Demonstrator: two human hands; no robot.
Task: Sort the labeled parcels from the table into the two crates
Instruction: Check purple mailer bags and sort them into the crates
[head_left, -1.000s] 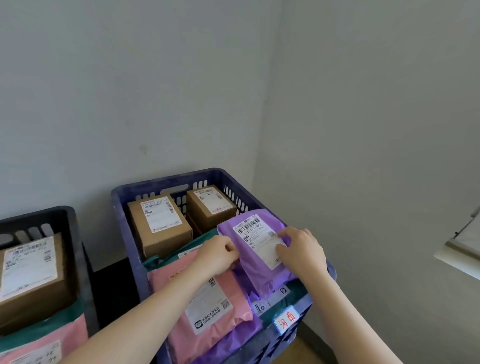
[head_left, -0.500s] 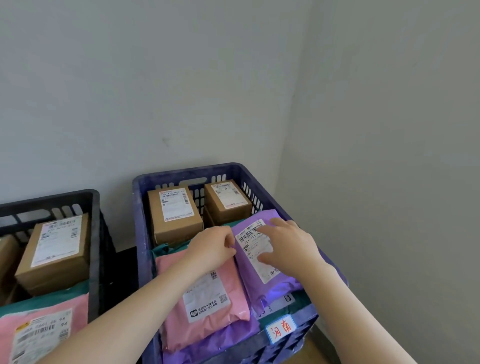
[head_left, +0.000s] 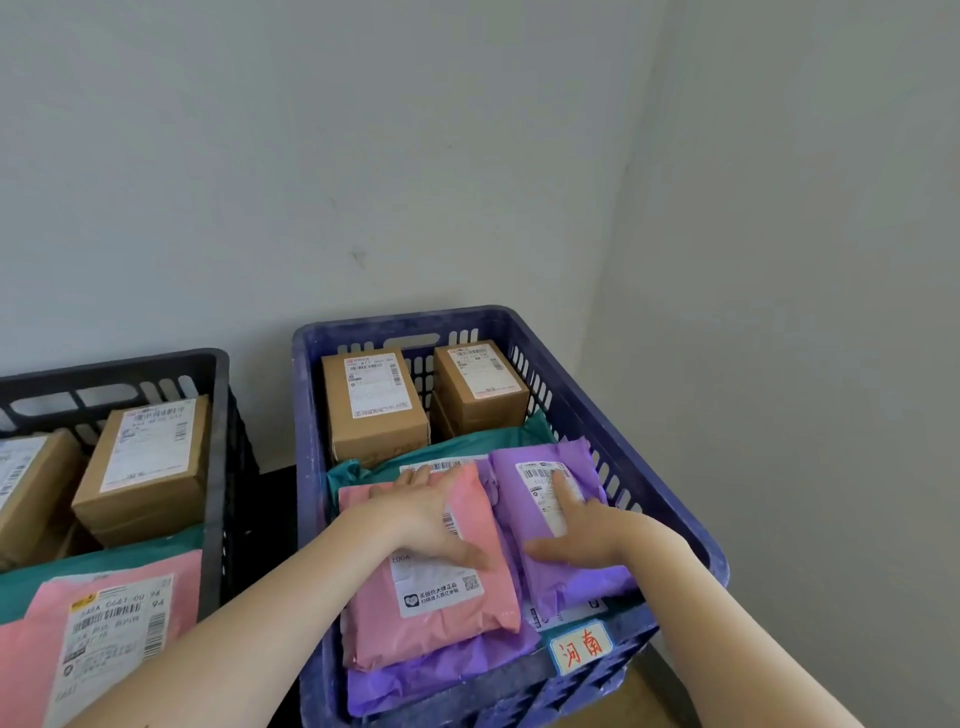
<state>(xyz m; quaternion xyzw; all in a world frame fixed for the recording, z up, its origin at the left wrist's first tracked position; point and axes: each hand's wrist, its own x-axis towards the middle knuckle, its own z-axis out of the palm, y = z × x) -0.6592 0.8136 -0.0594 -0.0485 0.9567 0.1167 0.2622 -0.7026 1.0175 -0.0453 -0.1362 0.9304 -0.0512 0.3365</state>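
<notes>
A blue crate (head_left: 670, 499) stands in the wall corner, with a red-lettered tag (head_left: 581, 647) on its front rim. Inside lie two cardboard boxes (head_left: 374, 410) at the back, a teal mailer (head_left: 467, 449), a pink mailer (head_left: 431, 618) and a purple mailer (head_left: 524, 499). My left hand (head_left: 428, 514) rests flat, fingers spread, on the pink mailer. My right hand (head_left: 587, 530) lies flat on the purple mailer and its label, gripping nothing. To the left, a black crate (head_left: 218, 467) holds cardboard boxes (head_left: 145, 467) and a pink mailer (head_left: 104, 639).
Grey walls meet in a corner right behind and to the right of the blue crate. A dark narrow gap separates the two crates. More purple mailers (head_left: 431, 675) lie under the pink one at the crate's front.
The purple mailer went from tilted up in both hands to lying flat in the blue crate. My left hand opened from a fist and now lies on the pink mailer. The view shifted left.
</notes>
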